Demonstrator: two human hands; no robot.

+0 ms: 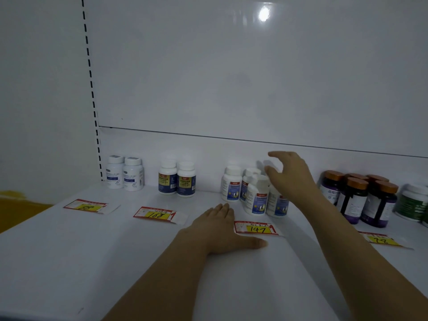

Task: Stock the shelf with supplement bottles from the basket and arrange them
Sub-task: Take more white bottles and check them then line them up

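On the flat white metal shelf (92, 251), five groups of bottles are being kept in a row along the back wall. From 9 o'clock to 3 o'clock these are:

- two white plastic bottles with pale labels (125, 174);
- two white bottles with dark blue and gold labels (177, 181);
- a cluster of white bottles with blue-and-white labels (254, 195);
- dark purple bottles with copper caps (361, 200);
- a white-capped bottle with a green label (412, 205), cut by the picture edge.

The right hand (291, 177) is being held over the cluster, at its 1 o'clock side. The fingers are spread and slightly bent, and nothing is being grasped. Whether a cap is being touched cannot be told.

The left hand (222, 230) is being rested flat on the shelf with straight fingers, at 9 o'clock of the red and yellow price tag marked 147 (254, 228). Nothing is being held by it.

The basket is not being shown, so the number of bottles remaining in it cannot be told. As a judgement, the stocking is well advanced, because bottles are standing behind every visible tag. The cluster is being left uneven, with its front bottles out of line with the back ones. Arranging this group therefore seems to be the step in hand.
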